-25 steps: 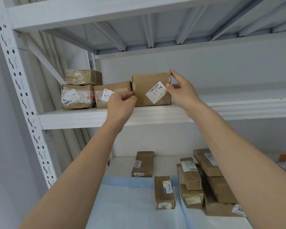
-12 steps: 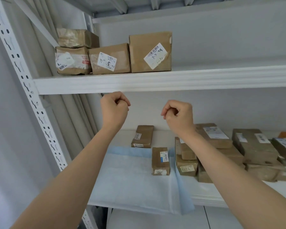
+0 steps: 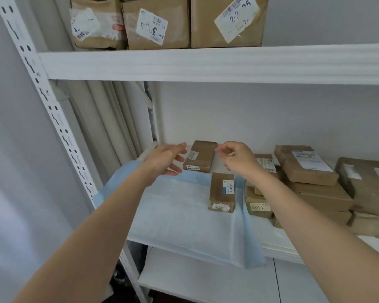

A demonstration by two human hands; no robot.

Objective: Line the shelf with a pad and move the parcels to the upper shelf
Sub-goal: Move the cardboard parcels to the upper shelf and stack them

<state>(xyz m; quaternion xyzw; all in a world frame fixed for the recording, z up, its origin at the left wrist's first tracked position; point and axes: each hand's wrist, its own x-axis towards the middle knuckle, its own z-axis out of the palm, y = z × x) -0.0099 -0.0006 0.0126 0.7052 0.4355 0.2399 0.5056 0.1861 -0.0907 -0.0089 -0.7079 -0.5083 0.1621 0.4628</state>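
Both hands, left [image 3: 166, 159] & right [image 3: 235, 157], are held empty w/ loose fingers, either side of a flat brown paper-wrapped parcel [image 3: 200, 156] behind the light blue pad [image 3: 184, 208].

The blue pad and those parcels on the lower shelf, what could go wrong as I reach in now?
1. The blue pad overhangs the lower shelf edge, and one small parcel lies on it; dragging a parcel could pull the pad askew.
2. Both the left hand and right hand reach toward the rear parcel; the right forearm passes close to the stacked parcels and might nudge them.
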